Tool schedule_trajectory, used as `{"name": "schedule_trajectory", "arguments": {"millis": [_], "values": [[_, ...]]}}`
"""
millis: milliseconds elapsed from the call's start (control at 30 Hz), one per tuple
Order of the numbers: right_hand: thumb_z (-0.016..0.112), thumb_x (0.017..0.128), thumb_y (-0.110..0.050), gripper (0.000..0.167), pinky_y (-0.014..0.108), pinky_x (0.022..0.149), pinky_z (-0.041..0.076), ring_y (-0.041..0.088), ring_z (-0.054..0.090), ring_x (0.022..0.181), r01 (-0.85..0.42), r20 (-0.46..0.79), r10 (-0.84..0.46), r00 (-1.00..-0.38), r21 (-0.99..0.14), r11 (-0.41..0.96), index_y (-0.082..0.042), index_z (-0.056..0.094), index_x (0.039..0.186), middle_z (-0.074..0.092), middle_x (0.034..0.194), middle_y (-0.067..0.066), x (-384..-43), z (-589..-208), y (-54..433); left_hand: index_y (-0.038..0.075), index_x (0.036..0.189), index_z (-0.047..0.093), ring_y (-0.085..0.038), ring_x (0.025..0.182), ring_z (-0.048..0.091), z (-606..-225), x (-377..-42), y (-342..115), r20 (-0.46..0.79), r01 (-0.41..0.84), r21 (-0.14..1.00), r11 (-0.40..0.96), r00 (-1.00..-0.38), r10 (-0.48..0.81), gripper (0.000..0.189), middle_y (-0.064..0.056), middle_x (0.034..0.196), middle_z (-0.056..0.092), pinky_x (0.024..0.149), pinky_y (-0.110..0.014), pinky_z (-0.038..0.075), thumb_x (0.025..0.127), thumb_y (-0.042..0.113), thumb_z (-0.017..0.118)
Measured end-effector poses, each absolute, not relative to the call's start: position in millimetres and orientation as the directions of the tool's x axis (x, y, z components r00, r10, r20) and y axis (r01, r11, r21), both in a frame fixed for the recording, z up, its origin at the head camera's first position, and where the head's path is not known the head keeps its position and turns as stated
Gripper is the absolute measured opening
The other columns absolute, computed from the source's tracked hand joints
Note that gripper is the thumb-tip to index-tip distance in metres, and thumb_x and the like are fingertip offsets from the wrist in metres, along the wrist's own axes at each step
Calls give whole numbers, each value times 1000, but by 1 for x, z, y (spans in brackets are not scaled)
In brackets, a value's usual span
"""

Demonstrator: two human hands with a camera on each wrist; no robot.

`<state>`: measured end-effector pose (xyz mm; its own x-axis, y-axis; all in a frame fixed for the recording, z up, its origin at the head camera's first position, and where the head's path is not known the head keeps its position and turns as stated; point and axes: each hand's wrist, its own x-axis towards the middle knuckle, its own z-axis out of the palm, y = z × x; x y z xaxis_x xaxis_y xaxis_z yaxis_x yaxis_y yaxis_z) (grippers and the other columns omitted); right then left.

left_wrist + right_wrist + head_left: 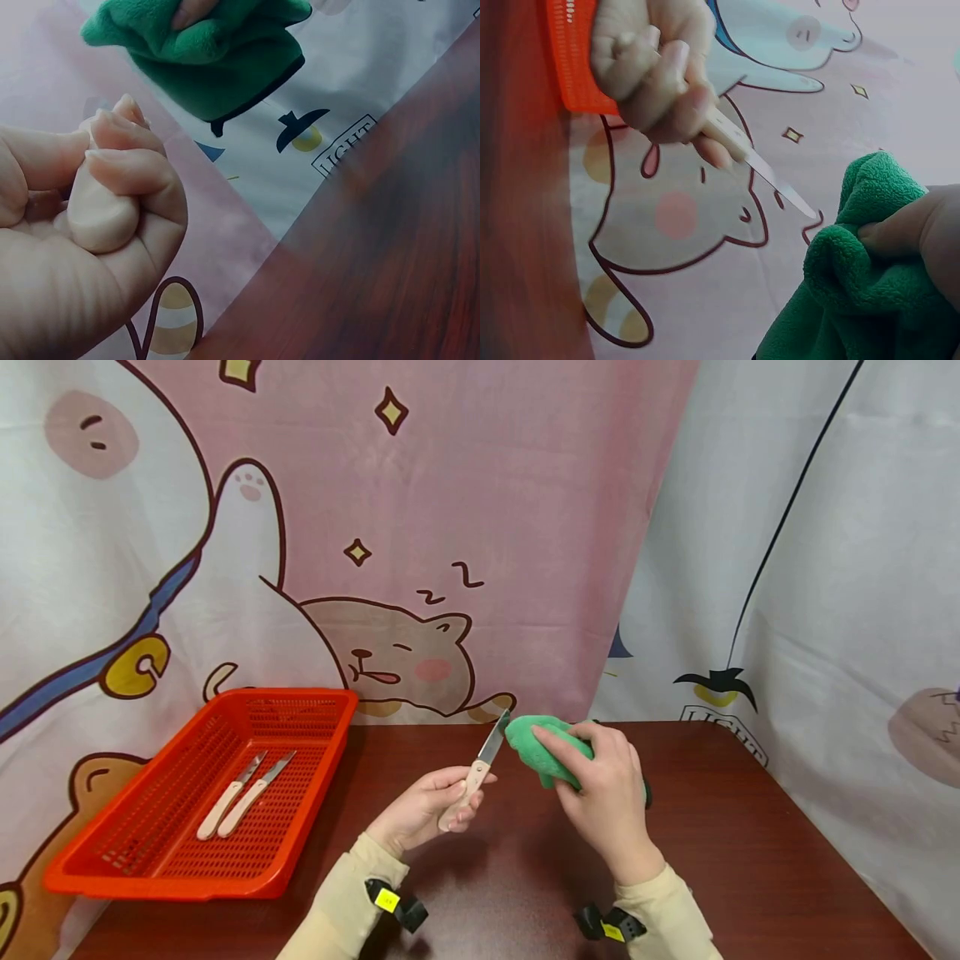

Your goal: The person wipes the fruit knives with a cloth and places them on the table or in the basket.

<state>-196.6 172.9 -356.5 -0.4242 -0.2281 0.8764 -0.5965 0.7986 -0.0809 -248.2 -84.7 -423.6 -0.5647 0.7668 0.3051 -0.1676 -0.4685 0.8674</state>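
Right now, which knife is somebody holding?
The knife in the left hand, raised beside the green cloth; the other two knives lie in the red basket.

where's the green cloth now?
In the head view, the green cloth is right of centre, gripped in the right hand, just right of the pale-handled knife that the left hand holds.

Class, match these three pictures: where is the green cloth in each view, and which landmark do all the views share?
Head: the green cloth is right of centre, below mid-height, in the right hand.
Left wrist: at the top, around the middle of the width.
Right wrist: in the lower right.
Shared landmark: the left hand, gripping the knife by its pale handle.
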Motion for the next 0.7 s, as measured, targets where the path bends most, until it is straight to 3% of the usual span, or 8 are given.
{"name": "schedule_trajectory", "arguments": {"millis": [233,400,700], "values": [[76,67,3,63,52,73,45,34,56,94,-649,856,-308,-416,-43,759,-28,71,121,59,106,13,-195,-363,157,-3,136,51,-9,73,49,-422,-247,-84,332,-169,859,-484,-535,777,41,-3,94,57,61,-19,40,104,-4,24],[80,66,2,63,52,72,46,34,57,94,-657,841,-339,-423,-27,753,-28,71,121,58,105,13,-194,-368,150,7,125,57,-9,73,49,-422,-248,-84,351,-153,862,-484,-509,786,43,-2,94,56,62,-19,40,104,-5,22],[77,66,4,64,51,72,47,33,56,93,-668,835,-363,-414,-7,744,-29,72,120,59,103,13,-194,-372,144,11,120,59,-9,74,50,-424,-247,-83,352,-119,875,-469,-507,787,38,-2,93,58,64,-19,43,106,0,26]]}}
